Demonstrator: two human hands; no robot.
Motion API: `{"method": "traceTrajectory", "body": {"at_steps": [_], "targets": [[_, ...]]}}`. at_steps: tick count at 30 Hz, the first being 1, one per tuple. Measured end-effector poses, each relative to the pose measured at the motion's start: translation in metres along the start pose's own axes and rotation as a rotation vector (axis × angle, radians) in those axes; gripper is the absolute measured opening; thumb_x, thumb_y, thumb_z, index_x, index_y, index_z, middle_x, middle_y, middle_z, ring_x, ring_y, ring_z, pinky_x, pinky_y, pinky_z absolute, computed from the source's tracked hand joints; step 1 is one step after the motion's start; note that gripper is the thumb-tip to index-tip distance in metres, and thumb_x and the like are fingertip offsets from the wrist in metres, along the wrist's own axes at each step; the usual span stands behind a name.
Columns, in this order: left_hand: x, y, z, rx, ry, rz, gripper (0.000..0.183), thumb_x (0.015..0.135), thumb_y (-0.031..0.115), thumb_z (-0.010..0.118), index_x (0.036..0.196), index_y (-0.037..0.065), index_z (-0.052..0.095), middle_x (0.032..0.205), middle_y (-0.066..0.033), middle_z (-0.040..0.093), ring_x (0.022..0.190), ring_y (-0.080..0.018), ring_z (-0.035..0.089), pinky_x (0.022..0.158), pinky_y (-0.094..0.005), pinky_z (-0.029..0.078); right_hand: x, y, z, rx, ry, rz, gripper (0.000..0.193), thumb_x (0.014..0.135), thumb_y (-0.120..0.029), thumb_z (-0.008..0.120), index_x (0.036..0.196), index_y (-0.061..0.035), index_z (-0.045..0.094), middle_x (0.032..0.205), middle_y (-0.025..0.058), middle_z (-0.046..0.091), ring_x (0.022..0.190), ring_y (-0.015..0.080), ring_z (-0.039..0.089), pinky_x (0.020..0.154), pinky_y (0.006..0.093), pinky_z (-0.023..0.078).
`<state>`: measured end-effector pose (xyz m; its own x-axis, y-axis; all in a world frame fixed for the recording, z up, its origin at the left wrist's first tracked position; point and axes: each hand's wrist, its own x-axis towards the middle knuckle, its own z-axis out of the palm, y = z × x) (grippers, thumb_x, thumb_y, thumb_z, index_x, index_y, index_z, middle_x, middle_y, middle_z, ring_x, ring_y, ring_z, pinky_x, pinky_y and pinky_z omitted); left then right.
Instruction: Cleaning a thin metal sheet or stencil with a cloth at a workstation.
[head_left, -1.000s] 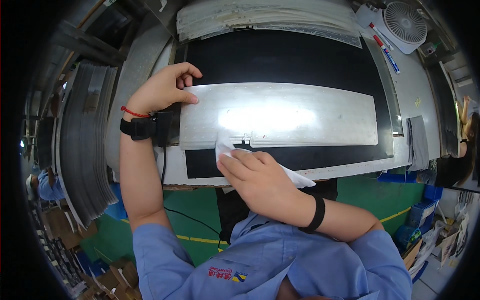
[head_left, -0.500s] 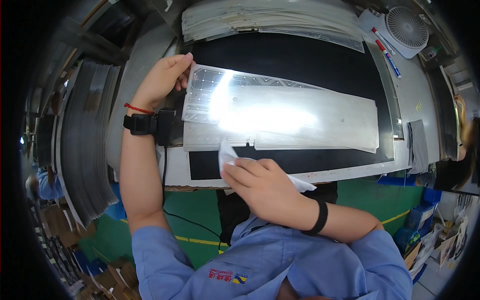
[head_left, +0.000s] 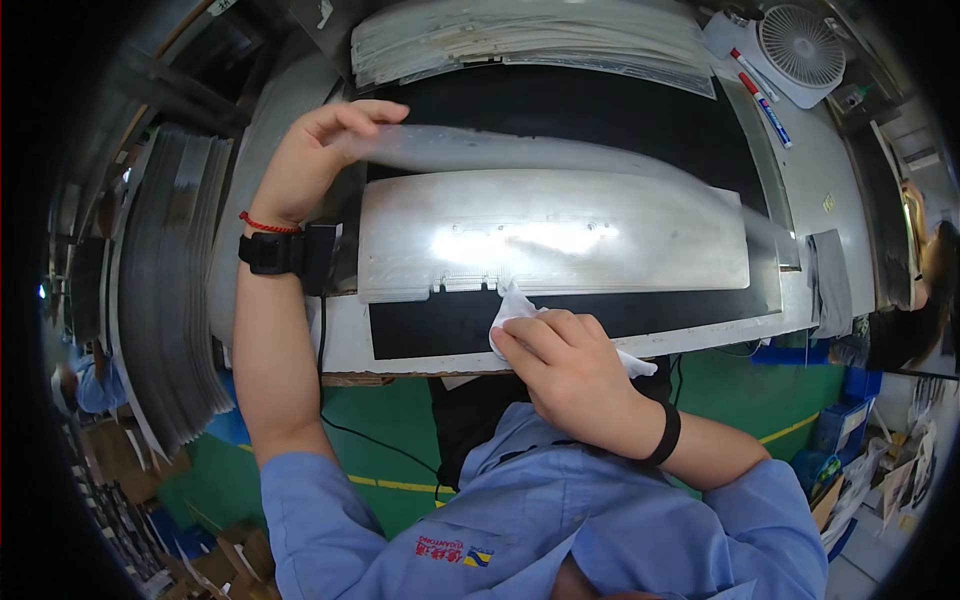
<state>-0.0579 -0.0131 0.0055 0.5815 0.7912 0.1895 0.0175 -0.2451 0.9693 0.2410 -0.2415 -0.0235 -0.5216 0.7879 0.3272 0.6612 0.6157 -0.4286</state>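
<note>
My left hand [head_left: 318, 158] is at the far left of the work surface, its fingers pinching the left end of a thin, see-through sheet [head_left: 530, 150]. The sheet is smeared by motion and bends up off the surface, trailing toward the right. Below it a flat, shiny silvery panel [head_left: 400, 240] with small notches along its near edge lies on a black mat [head_left: 440, 330]. My right hand [head_left: 585, 370] is closed around a white cloth [head_left: 508, 310] at the near edge of the panel. The cloth's tip touches or nearly touches that edge.
A pile of pale sheets [head_left: 540, 42] stands behind the mat. At the back right are a white fan [head_left: 800, 45] and markers [head_left: 764, 108]. A grey cloth [head_left: 829, 275] hangs at the right edge. Tall stacked sheets [head_left: 170, 280] stand on the left.
The see-through sheet, which lay over the panel with its left end held, has been lifted and swung away toward the back. My right hand with the cloth has shifted right.
</note>
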Motion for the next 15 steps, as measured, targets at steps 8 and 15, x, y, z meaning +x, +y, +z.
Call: {"method": "traceTrajectory", "body": {"at_steps": [8,15], "targets": [[0.005,0.011,0.030,-0.038,0.121,-0.320,0.033,0.097,0.002,0.056,0.130,0.005,0.059,0.146,-0.0116,0.054,0.131,-0.0194,0.054,0.103,-0.0324,0.049,0.003,0.001,-0.003,0.027,-0.047,-0.007,0.042,0.074,-0.003,0.066,0.116,-0.0004,0.068,0.112,0.0087,0.063,0.100,0.0268,0.060,0.084,0.0368,0.047],[0.007,0.013,0.033,0.067,0.017,-0.499,0.040,0.096,0.015,0.068,0.133,0.004,0.056,0.123,-0.0078,0.067,0.097,-0.0110,0.066,0.080,-0.0228,0.055,0.014,0.004,-0.030,0.124,-0.095,-0.011,0.042,0.071,0.003,0.063,0.112,0.0028,0.067,0.108,0.0125,0.063,0.097,0.0301,0.060,0.082,0.0404,0.051]]}}
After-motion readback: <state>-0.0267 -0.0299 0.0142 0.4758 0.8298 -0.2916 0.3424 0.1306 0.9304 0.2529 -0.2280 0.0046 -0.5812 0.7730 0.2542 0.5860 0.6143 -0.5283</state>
